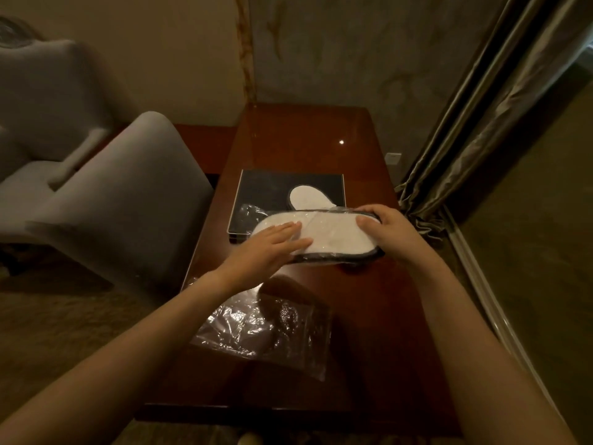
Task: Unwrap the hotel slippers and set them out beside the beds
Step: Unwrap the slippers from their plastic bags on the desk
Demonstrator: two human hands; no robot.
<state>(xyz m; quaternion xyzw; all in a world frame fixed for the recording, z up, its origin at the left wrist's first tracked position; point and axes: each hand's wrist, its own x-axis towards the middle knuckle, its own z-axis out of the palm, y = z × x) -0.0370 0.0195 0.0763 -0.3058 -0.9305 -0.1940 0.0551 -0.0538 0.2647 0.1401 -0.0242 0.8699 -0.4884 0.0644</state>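
Nearest the camera, an empty clear plastic wrapper lies crumpled and flat on the glossy dark wooden table, close to its left edge and partly under the left forearm; to the right of the wrapper the tabletop is bare out to its right edge. That right edge runs close along a pale baseboard and a hanging curtain, so there is little room on that side, while the left edge drops to open carpet in front of a grey armchair. Further out, both hands meet on a wrapped slipper pack, a white terry slipper with a dark grey rim lying crosswise in glossy clear film with a seam across its middle. The left hand lies flat on its left half, fingers straight and together, pressing rather than gripping. The right hand is curled over the right end, thumb on top and fingers wrapped around the far rim, holding it. The pack's right part is over bare wood and its left part overlaps the near edge of a black tray. On that tray, just behind the pack, the rounded white end of another slipper shows, with loose film beside it. Beyond the tray the table is clear up to the wall.
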